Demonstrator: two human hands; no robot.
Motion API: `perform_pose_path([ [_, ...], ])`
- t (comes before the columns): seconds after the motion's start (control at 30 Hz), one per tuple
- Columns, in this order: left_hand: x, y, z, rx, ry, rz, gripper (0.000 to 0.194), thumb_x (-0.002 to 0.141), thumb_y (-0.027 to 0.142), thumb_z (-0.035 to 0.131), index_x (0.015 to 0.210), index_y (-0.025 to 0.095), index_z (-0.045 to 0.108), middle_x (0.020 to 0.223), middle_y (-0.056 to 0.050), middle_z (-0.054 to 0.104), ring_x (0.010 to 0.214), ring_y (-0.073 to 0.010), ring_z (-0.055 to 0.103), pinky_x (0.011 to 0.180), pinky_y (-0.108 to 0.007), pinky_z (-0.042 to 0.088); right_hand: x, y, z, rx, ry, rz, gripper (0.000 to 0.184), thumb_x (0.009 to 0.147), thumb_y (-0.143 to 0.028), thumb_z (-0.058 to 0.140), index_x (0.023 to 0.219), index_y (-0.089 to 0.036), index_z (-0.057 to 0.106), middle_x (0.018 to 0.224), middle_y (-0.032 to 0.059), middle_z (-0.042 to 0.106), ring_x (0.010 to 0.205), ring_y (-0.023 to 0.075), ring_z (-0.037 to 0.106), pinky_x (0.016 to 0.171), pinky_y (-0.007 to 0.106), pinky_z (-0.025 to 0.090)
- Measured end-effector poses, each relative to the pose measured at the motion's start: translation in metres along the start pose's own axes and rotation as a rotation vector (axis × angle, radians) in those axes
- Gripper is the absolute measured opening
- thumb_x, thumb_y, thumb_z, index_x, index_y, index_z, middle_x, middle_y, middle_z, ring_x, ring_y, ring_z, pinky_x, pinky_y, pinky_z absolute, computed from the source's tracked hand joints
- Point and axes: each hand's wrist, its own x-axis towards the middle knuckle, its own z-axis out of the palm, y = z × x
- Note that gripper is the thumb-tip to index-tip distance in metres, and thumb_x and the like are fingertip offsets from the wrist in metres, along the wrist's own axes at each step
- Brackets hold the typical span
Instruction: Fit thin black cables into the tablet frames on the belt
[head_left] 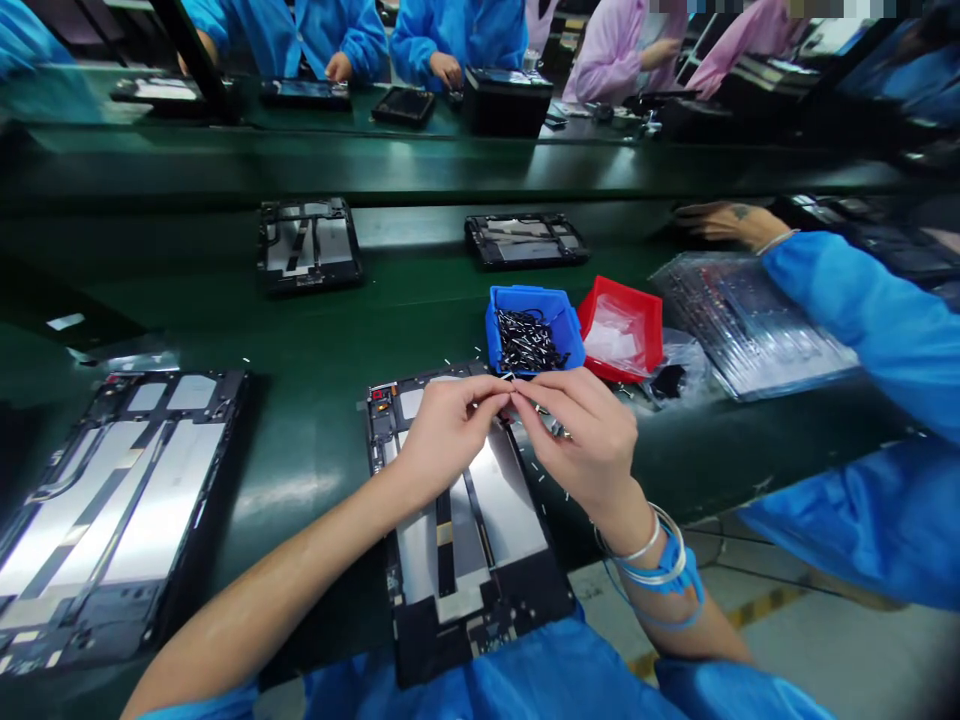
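Over the upper end of an opened tablet (517, 500), my left hand (450, 425) and my right hand (585, 430) meet fingertip to fingertip. Both are closed in a pinch on a tiny part with a white strip (508, 377); its exact kind is too small to make out. The tablet lies with its inside up, showing silver battery panels and dark ribbon cables, and its lower end is close to my body. Just beyond my fingers stands a blue bin (510, 296) full of small black-and-white pieces (529, 340).
A red bin (651, 325) holding clear plastic adjoins the blue one. Plastic trays (757, 320) are stacked at right, near a co-worker's hand (724, 225). Another opened tablet (120, 500) lies left; two more, one a tablet (311, 245), lie farther back. Co-workers sit opposite.
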Motion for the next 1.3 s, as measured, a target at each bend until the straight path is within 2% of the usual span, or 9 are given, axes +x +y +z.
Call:
perform_pose_path([
  [0.17,0.000,-0.002,-0.001,-0.203,-0.074,-0.233,0.015,0.078,0.011,0.055,0.084,0.014,0.068,0.066,-0.004,0.072,0.060,-0.0139,0.066,0.054,-0.021,0.049,-0.010,0.009,-0.011,-0.032,0.067,0.103,0.018,0.082,-0.005,0.060,0.089,-0.019,0.069,0.078,0.0041,0.072,0.070,0.0156,0.066,0.064,0.029,0.055],
  [0.3,0.000,-0.006,0.000,-0.436,-0.111,-0.373,0.025,0.074,0.015,0.060,0.097,0.010,0.067,0.064,-0.005,0.072,0.054,-0.0136,0.065,0.049,-0.020,0.048,-0.013,0.011,-0.015,-0.006,0.090,0.149,0.023,0.083,-0.004,0.059,0.096,-0.020,0.070,0.084,0.0053,0.073,0.074,0.0159,0.067,0.068,0.031,0.056],
  [0.53,-0.004,-0.004,0.001,-0.474,-0.172,-0.353,0.030,0.072,0.020,0.062,0.099,0.012,0.072,0.061,-0.004,0.071,0.053,-0.0137,0.065,0.051,-0.021,0.048,-0.008,0.006,-0.012,0.166,-0.010,0.181,0.016,0.087,-0.013,0.060,0.085,-0.022,0.072,0.080,0.0040,0.075,0.074,0.0164,0.069,0.066,0.032,0.057],
  [0.8,-0.002,0.004,-0.006,-0.117,-0.224,-0.261,0.028,0.071,0.009,0.055,0.089,0.015,0.076,0.056,-0.001,0.068,0.051,-0.0119,0.061,0.053,-0.022,0.049,-0.013,0.015,-0.019,0.232,-0.096,0.240,0.016,0.085,-0.017,0.060,0.076,-0.024,0.071,0.074,0.0013,0.074,0.066,0.0151,0.068,0.060,0.029,0.056],
  [0.93,0.001,0.002,-0.009,-0.265,-0.218,-0.270,0.039,0.081,0.019,0.060,0.119,0.014,0.067,0.065,-0.003,0.071,0.054,-0.0116,0.063,0.051,-0.019,0.047,-0.022,0.023,-0.020,0.112,-0.021,0.446,0.017,0.083,-0.015,0.060,0.085,-0.024,0.073,0.083,0.0031,0.075,0.066,0.0149,0.066,0.061,0.030,0.054],
  [1.03,0.002,-0.002,-0.008,-0.493,-0.300,-0.292,0.063,0.082,0.026,0.066,0.142,0.017,0.046,0.068,-0.004,0.073,0.055,-0.0122,0.064,0.048,-0.017,0.045,-0.027,0.023,-0.016,0.427,-0.128,0.606,0.016,0.082,-0.019,0.064,0.093,-0.024,0.074,0.092,0.0045,0.075,0.069,0.0149,0.066,0.055,0.028,0.053],
  [1.13,-0.002,-0.003,-0.007,-0.635,-0.429,-0.351,0.079,0.080,0.029,0.071,0.149,0.019,0.034,0.067,-0.004,0.072,0.054,-0.0140,0.066,0.046,-0.018,0.044,-0.025,0.016,-0.009,0.858,-0.198,0.629,0.008,0.079,-0.028,0.071,0.084,-0.025,0.075,0.081,0.0023,0.074,0.067,0.0146,0.066,0.057,0.028,0.054],
  [1.23,-0.002,0.000,-0.010,-0.628,-0.521,-0.416,0.075,0.080,0.031,0.071,0.147,0.020,0.038,0.069,-0.006,0.073,0.055,-0.0162,0.067,0.045,-0.019,0.044,-0.019,0.014,-0.003,0.995,-0.131,0.590,0.006,0.076,-0.027,0.076,0.071,-0.024,0.074,0.071,0.0007,0.072,0.067,0.0143,0.066,0.059,0.028,0.054],
  [1.3,0.013,0.001,-0.016,-0.507,-0.494,-0.411,0.063,0.080,0.031,0.070,0.138,0.019,0.050,0.079,-0.009,0.074,0.064,-0.0182,0.070,0.048,-0.020,0.046,-0.015,0.018,-0.001,1.023,-0.079,0.575,0.006,0.075,-0.024,0.076,0.070,-0.024,0.073,0.070,0.0003,0.071,0.067,0.0138,0.066,0.059,0.027,0.053],
])
